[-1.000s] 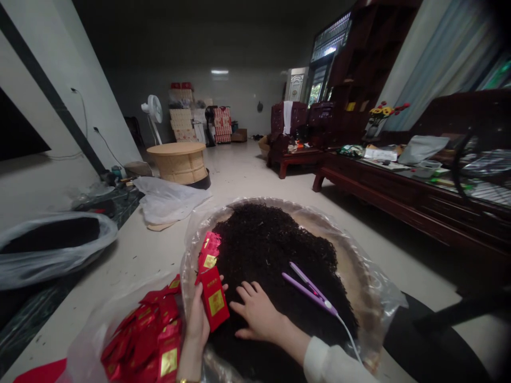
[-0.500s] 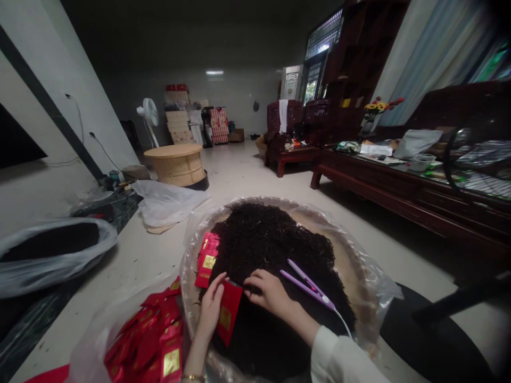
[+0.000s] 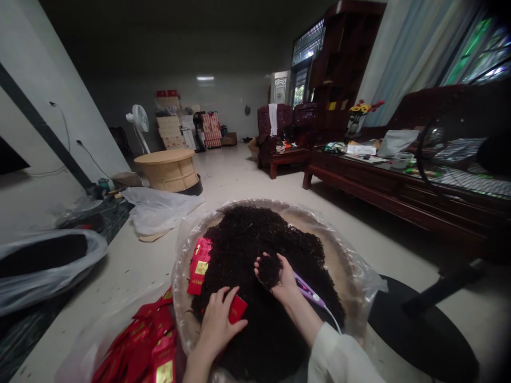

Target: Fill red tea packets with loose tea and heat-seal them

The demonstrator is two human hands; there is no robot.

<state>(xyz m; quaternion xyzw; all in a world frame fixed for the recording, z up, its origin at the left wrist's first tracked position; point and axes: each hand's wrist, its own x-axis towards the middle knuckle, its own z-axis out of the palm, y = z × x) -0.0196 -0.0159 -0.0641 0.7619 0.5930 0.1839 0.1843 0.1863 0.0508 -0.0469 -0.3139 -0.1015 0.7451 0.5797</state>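
Left fingers grip red packet near left edge of round tray; hand hides mouth, cannot tell if filled. Right hand, palm up, cups leaf clump: scooped, apart from packet. Most leaves left in tray. Few packets along left edge; many in bag outside.

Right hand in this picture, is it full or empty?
Full: the right hand is turned palm up, its fingers curled around a loose heap of dark leaves that hides most of the palm.
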